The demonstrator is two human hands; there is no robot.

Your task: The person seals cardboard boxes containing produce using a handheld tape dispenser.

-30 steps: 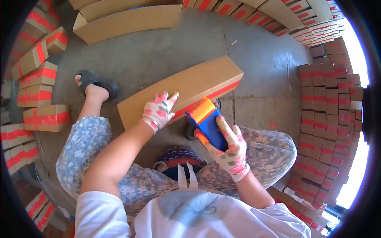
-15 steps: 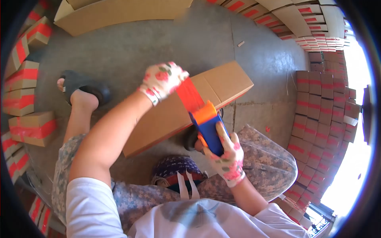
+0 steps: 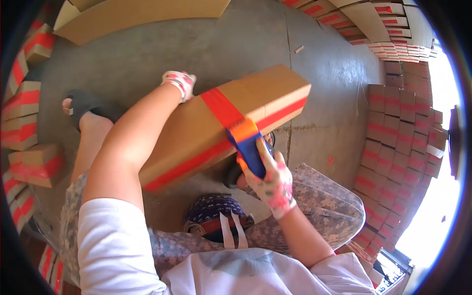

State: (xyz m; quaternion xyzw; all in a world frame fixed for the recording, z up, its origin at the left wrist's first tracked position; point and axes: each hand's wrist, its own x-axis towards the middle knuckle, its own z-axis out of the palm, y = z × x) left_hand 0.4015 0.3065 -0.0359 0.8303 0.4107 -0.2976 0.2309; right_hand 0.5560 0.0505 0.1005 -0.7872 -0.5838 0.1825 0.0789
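1. Box (image 3: 196,132): long cardboard carton at frame centre, tilted, its far end toward 2 o'clock and its near end at 8 o'clock hidden behind the left arm. A red band runs along its near side; a second red strip (image 3: 221,107) crosses its top.
2. Left hand (image 3: 178,81): gloved, at 11 o'clock over the box's far edge. Only the cuff and back of the glove show; the fingers are hidden behind the box, so the grip cannot be told.
3. Right hand (image 3: 269,179): gloved, grip closed around the handle of the dispenser (image 3: 247,145), just right of centre.
4. Dispenser: blue body, orange head, pressed to the box's near side where the cross strip ends. Its roll is hidden.
5. Floor (image 3: 314,98): grey concrete; a sandalled foot (image 3: 81,105) at 9 o'clock, the other foot mostly hidden under box and dispenser.
6. Stacks (image 3: 403,128): taped boxes at 3 o'clock, washed out by glare at the edge; more at 9 o'clock, cut off by the frame.
7. Large carton (image 3: 132,17): at 12 o'clock, cut off.
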